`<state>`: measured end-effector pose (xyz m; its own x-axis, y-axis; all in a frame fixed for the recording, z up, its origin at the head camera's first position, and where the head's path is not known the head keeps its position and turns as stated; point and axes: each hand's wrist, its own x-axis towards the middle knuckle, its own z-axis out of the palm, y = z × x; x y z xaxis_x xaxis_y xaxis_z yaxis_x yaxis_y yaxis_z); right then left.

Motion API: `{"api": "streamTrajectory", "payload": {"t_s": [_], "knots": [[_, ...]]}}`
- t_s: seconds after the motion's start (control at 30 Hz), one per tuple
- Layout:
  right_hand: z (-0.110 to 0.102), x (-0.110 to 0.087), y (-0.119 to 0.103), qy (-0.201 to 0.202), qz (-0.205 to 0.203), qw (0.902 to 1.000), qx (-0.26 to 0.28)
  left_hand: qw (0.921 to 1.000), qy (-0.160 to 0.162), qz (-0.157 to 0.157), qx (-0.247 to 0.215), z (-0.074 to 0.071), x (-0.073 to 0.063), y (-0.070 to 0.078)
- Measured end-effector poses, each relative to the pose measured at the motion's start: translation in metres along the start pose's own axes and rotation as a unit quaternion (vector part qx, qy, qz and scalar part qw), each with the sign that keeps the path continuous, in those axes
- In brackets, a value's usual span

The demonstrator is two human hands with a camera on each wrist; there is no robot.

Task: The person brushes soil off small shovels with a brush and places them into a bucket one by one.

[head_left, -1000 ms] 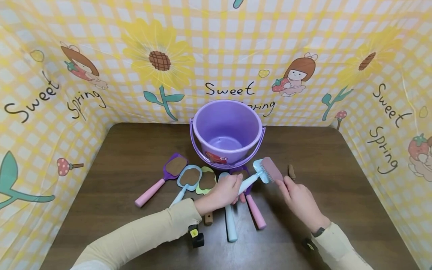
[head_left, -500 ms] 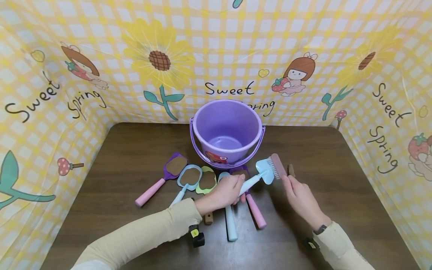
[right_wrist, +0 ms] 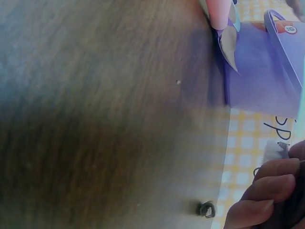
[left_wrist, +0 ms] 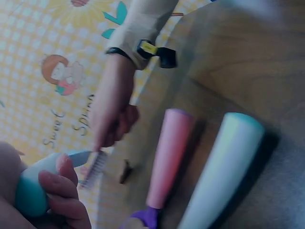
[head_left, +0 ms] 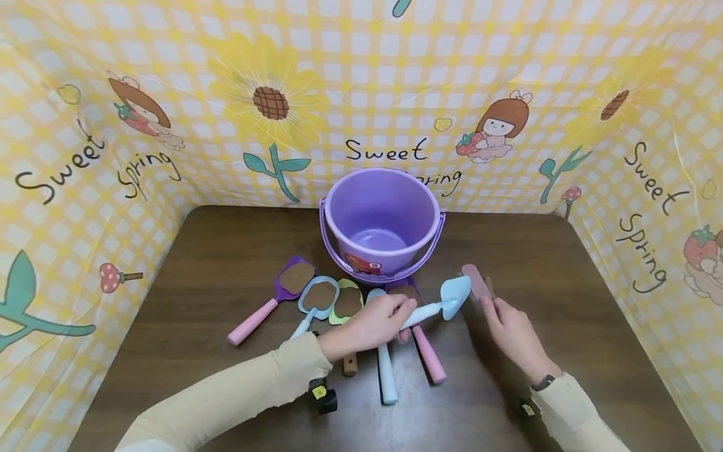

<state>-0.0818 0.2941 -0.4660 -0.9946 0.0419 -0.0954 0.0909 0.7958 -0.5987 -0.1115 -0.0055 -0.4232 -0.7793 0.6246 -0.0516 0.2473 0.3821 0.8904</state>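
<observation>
My left hand (head_left: 381, 320) grips the pale handle of a light blue toy shovel (head_left: 455, 295), its blade pointing right above the table. In the left wrist view the fingers curl round that handle's turquoise end (left_wrist: 31, 195). My right hand (head_left: 516, 336) holds a pink scrubbing brush (head_left: 476, 282) just right of the blade, with a narrow gap between them in the head view. Its bristles (left_wrist: 97, 169) show in the left wrist view. In the right wrist view the right hand's fingers (right_wrist: 269, 191) are curled, and most of the brush is hidden.
A purple bucket (head_left: 375, 210) stands at the back centre. In front lie several toy shovels with brown centres, among them a purple one with a pink handle (head_left: 254, 321) and a green-headed one (head_left: 346, 304). A small brown stub (head_left: 490, 286) lies beyond the brush.
The brush has moved right, off the shovel blade, and turned. The blade has tilted and shifted right. The shovels lying on the table have stayed put.
</observation>
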Motion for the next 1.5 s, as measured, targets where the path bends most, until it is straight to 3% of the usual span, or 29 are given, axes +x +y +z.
{"api": "streamTrajectory", "payload": {"t_s": [0.23, 0.4, 0.5, 0.73, 0.9, 1.0, 1.13, 1.4, 1.5], "knots": [[0.005, -0.003, 0.004, 0.007, -0.024, 0.9997, -0.004, 0.9985, 0.020, 0.043, 0.027, -0.025, -0.009, 0.026], [0.007, -0.004, 0.005, 0.014, -0.035, 0.9991, -0.022, 0.9921, 0.074, 0.069, 0.074, -0.052, -0.015, 0.045], [0.007, -0.004, 0.005, 0.014, -0.035, 0.9990, -0.025, 0.9884, 0.108, 0.064, 0.085, -0.071, -0.016, 0.056], [0.008, -0.005, 0.005, 0.001, -0.033, 0.9988, -0.034, 0.9842, 0.160, 0.016, 0.073, -0.111, -0.019, 0.071], [0.008, -0.004, 0.006, -0.001, -0.035, 0.9986, -0.040, 0.9722, 0.201, 0.009, 0.119, -0.131, -0.020, 0.072], [0.007, -0.003, 0.006, -0.005, -0.033, 0.9987, -0.038, 0.9616, 0.217, 0.019, 0.167, -0.137, -0.017, 0.069], [0.008, -0.004, 0.005, -0.008, -0.033, 0.9988, -0.037, 0.9500, 0.211, 0.025, 0.229, -0.139, -0.010, 0.064], [0.014, -0.006, 0.004, -0.016, -0.024, 0.9989, -0.035, 0.9384, 0.205, -0.006, 0.278, -0.131, 0.009, 0.054], [0.015, -0.006, 0.002, -0.022, -0.016, 0.9991, -0.032, 0.9375, 0.211, 0.000, 0.277, -0.126, 0.017, 0.049]]}}
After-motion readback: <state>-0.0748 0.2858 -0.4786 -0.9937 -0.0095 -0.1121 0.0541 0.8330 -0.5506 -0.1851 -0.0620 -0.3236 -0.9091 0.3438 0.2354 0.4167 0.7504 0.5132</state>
